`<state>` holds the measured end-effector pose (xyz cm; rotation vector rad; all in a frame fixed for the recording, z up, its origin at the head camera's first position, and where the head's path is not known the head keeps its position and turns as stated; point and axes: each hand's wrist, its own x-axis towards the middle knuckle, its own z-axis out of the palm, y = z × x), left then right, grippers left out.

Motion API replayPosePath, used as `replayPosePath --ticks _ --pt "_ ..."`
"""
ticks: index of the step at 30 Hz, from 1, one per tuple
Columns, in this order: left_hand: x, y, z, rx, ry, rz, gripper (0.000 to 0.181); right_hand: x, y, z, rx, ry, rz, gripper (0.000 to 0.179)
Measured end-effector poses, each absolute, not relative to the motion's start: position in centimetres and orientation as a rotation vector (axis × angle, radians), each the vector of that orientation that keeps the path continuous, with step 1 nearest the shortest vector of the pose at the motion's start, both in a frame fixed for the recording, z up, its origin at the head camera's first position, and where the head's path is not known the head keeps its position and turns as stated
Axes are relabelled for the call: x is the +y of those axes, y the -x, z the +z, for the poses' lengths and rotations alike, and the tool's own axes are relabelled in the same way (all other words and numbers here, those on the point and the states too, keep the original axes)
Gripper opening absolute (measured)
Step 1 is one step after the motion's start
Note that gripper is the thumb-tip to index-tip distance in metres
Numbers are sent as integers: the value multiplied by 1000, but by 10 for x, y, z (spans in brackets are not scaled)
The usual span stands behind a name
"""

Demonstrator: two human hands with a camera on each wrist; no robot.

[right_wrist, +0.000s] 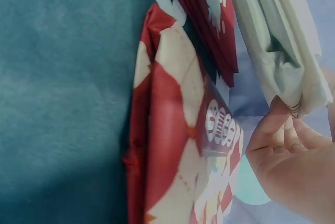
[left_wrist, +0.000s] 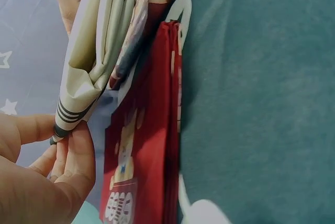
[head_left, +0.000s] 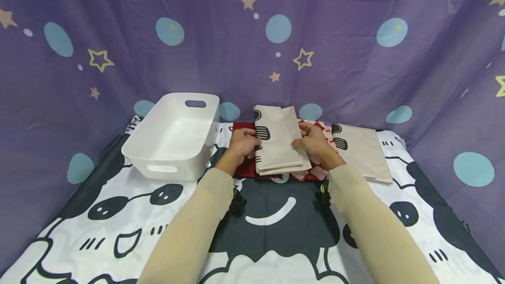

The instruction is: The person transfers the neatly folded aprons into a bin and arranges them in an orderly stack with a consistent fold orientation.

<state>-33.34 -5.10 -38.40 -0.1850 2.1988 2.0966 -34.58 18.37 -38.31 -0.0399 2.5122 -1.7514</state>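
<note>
A folded cream cloth (head_left: 281,137) with black printed shapes is held in the air by both hands. My left hand (head_left: 241,144) pinches its left edge between thumb and fingers. On the opposite edge, my right hand (head_left: 313,141) grips the fabric the same way. The left wrist view shows the cloth's stacked layers above the fingertips. Below it lie a folded red cloth (left_wrist: 144,145) with a printed figure and a red-and-cream patterned folded cloth (right_wrist: 175,114), side by side and partly covered in the head view.
To the left stands a white plastic bin (head_left: 158,165) with cut-out handles. Another folded cream cloth (head_left: 360,150) with black print lies on the right. A cartoon-printed cover (head_left: 272,236) spreads over the table, and a purple curtain (head_left: 236,65) hangs behind.
</note>
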Motion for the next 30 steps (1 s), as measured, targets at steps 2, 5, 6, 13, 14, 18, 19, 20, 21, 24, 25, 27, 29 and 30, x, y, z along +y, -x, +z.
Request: replayPosePath --ticks 2,5,6,13,14,18,19,20,21,24,25,27,29,30 --pt "-52 333 -380 2227 185 2084 39 183 346 -380 2537 58 -1736 77" --pt "-52 333 -375 2279 175 2061 38 183 346 -376 2563 68 -1722 78" --pt "-52 333 -373 2294 168 2058 38 183 346 -375 2566 71 -1721 79" --pt "-54 332 -361 2269 146 2097 38 182 346 -368 2587 111 -1720 78" --pt "-54 332 -359 2265 140 2100 38 181 346 -366 2597 124 -1718 78" --pt "-58 332 -352 2278 121 2079 40 180 345 -360 2612 160 -1738 78" --pt "-59 331 -351 2282 120 2073 41 180 346 -358 2611 163 -1742 78" --pt "-60 331 -349 2277 121 2074 42 179 346 -357 2609 165 -1748 79" --pt "-60 331 -347 2279 118 2072 42 179 347 -356 2610 163 -1746 79" --pt "-63 330 -341 2277 108 2077 43 177 348 -351 2608 150 -1745 79" --pt "-64 331 -340 2275 102 2080 44 176 348 -349 2604 148 -1745 79" --pt "-66 332 -337 2281 89 2079 44 175 347 -346 2598 145 -1744 80" --pt "-68 333 -335 2272 86 2085 45 172 346 -343 2590 143 -1747 79" --pt "-69 334 -334 2270 85 2085 45 171 346 -342 2590 148 -1746 79"
